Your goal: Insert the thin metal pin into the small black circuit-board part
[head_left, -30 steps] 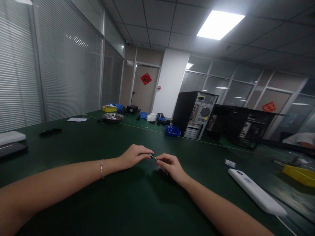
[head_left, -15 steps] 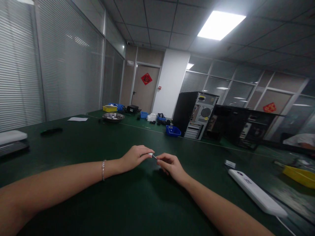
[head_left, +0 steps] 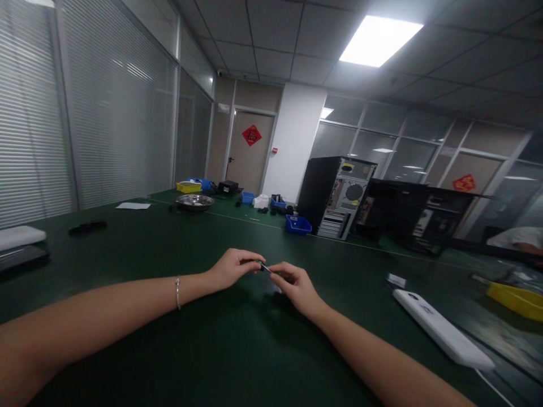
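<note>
Small dark part (head_left: 264, 268), too tiny to identify, was pinched between both hands just above the green counter (head_left: 237, 350), near the middle of the view. Left hand (head_left: 232, 268) had its fingers closed on one end of it, and right hand (head_left: 296, 285) had its fingers closed on the other end, so the two hands almost touched. A thin bracelet (head_left: 177, 291) sat on the left wrist. At about 3 o'clock from the hands lay a long white device (head_left: 441, 330); at 12 o'clock stood a blue bin (head_left: 297, 225) and, beside it, a black computer case (head_left: 335, 195).
</note>
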The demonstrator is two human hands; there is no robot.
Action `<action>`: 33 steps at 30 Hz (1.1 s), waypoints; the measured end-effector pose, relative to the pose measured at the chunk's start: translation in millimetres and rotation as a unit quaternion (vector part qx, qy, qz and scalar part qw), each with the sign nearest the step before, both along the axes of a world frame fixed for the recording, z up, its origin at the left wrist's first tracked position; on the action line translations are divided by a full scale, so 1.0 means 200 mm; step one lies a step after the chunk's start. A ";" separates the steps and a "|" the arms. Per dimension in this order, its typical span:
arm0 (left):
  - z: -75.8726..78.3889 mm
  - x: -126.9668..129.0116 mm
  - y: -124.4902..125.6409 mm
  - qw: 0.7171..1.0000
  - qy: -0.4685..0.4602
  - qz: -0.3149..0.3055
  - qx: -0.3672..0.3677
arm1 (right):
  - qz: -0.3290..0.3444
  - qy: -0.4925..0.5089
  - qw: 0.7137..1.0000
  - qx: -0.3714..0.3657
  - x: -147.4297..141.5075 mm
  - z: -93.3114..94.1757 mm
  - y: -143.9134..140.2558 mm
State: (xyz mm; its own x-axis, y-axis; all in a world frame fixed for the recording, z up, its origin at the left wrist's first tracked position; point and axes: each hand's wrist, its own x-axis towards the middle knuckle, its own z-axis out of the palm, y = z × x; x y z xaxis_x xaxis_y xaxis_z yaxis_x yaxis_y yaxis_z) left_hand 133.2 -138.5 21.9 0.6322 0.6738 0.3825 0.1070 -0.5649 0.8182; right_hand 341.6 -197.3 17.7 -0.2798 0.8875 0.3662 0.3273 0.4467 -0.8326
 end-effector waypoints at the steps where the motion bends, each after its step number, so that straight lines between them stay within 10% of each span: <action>1: 0.00 0.00 0.00 1.000 -0.005 -0.009 -0.021 | -0.006 -0.006 1.000 0.011 0.00 0.01 0.00; 12: 0.00 0.00 0.05 1.000 0.013 -0.008 -0.011 | -0.023 0.014 1.000 0.004 0.01 -0.04 0.03; 20: 0.08 -0.04 0.04 0.966 0.190 -0.167 0.053 | -0.025 0.030 0.999 -0.012 0.04 -0.04 0.04; 33: 0.02 0.04 -0.01 0.959 0.205 -0.116 0.158 | -0.013 0.028 0.999 -0.007 0.04 -0.02 0.03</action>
State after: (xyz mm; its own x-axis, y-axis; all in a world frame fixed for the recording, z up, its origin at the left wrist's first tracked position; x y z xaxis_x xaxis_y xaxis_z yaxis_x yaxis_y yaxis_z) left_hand 140.8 -141.1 26.1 0.8921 0.3876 0.2321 0.2237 -0.8254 0.5184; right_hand 348.9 -190.9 13.0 -0.2355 0.8996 0.3678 0.2908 0.4263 -0.8565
